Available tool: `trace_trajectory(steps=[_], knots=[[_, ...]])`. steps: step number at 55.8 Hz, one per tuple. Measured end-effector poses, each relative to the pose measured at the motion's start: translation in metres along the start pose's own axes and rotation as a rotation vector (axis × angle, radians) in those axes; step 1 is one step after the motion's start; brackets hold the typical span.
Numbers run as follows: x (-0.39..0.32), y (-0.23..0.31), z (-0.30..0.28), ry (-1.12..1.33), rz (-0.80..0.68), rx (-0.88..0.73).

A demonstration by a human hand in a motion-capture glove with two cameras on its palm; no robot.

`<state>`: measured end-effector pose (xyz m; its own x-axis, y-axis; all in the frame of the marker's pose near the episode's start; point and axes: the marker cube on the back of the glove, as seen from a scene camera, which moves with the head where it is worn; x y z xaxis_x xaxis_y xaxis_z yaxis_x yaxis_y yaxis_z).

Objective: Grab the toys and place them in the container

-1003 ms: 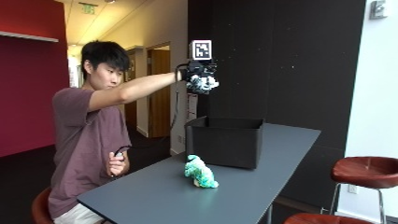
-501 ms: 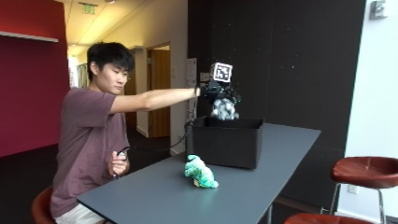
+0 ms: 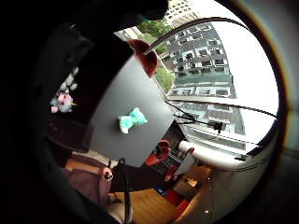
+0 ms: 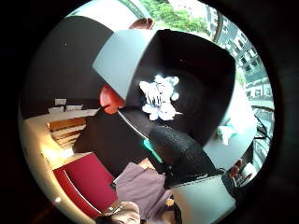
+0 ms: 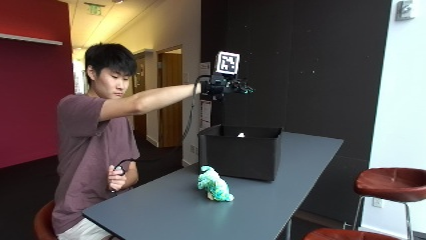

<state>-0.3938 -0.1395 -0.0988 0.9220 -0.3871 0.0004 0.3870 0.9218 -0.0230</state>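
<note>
The white plush toy (image 4: 159, 99) has dropped from the gloved right hand (image 5: 228, 88) into the black container (image 5: 243, 152); the hand, now raised, is spread and empty. Green plush dinosaur (image 5: 213, 184) stays on the table (image 5: 293, 190).

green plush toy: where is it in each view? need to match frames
Outside view: green plush toy lies on the grey table, in front of the black container.
Little finger side palm view: on the table.
Thumb side palm view: on the table beside the container.
Shared landmark: the black container.
</note>
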Motion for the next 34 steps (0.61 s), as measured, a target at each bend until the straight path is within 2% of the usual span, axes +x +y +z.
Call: trace_trajectory(steps=[3, 11, 15, 19, 24, 28, 31, 34], knots=[[0.018, 0.013, -0.009, -0.075, 0.052, 0.007], [0.088, 0.056, -0.004, -0.037, 0.047, 0.001], [0.119, 0.07, 0.012, -0.019, 0.091, -0.008], [0.144, 0.08, 0.035, 0.002, 0.064, -0.025], [0.169, 0.081, 0.086, -0.081, 0.097, -0.075], [0.203, 0.081, 0.147, 0.086, -0.028, -0.122], [0.21, 0.079, 0.178, 0.105, -0.1, -0.152], [0.209, 0.069, 0.225, 0.098, -0.047, -0.211]])
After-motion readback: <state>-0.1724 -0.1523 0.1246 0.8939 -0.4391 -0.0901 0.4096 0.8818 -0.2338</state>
